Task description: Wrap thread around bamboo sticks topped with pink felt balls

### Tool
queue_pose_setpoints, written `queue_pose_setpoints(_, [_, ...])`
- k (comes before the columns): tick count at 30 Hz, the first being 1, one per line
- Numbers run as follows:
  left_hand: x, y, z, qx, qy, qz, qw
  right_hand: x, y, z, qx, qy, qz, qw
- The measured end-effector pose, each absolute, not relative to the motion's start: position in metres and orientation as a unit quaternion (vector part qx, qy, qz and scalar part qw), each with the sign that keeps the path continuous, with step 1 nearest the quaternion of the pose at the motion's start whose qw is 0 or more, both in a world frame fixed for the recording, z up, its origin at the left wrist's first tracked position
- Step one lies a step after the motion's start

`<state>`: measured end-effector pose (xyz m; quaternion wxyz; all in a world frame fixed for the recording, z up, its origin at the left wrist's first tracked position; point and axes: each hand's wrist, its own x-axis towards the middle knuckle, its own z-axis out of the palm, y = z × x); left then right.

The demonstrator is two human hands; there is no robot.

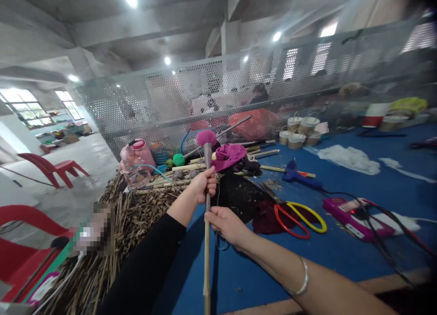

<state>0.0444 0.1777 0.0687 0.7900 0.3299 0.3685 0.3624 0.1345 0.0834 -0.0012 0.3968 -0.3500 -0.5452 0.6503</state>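
Note:
I hold a thin bamboo stick (206, 256) upright over the blue table (341, 256). Its upper part is wrapped in grey and topped with a round magenta tuft (206, 137). My left hand (204, 184), in a black sleeve, is closed around the stick just below the grey wrap. My right hand (226, 224), with a silver bangle on the wrist, pinches the stick a little lower and seems to hold a thin thread.
Red and yellow scissors (296, 217), a blue glue gun (300, 176) and a pink device with cables (351, 217) lie right. Dry twigs (112, 233), a pink jug (136, 162), bamboo sticks and magenta cloth (228, 154) sit left. A perforated metal screen (239, 92) stands behind. Red chairs (51, 167).

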Motion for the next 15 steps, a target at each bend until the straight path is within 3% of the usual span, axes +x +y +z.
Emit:
queue_pose_setpoints(5, [0.041, 0.226, 0.091, 0.350, 0.377, 0.411, 0.752, 0.129, 0.076, -0.010, -0.344, -0.593, 0.644, 0.340])
queue_pose_setpoints(15, [0.048, 0.245, 0.106, 0.383, 0.383, 0.457, 0.706, 0.127, 0.074, -0.005, -0.336, -0.589, 0.641, 0.361])
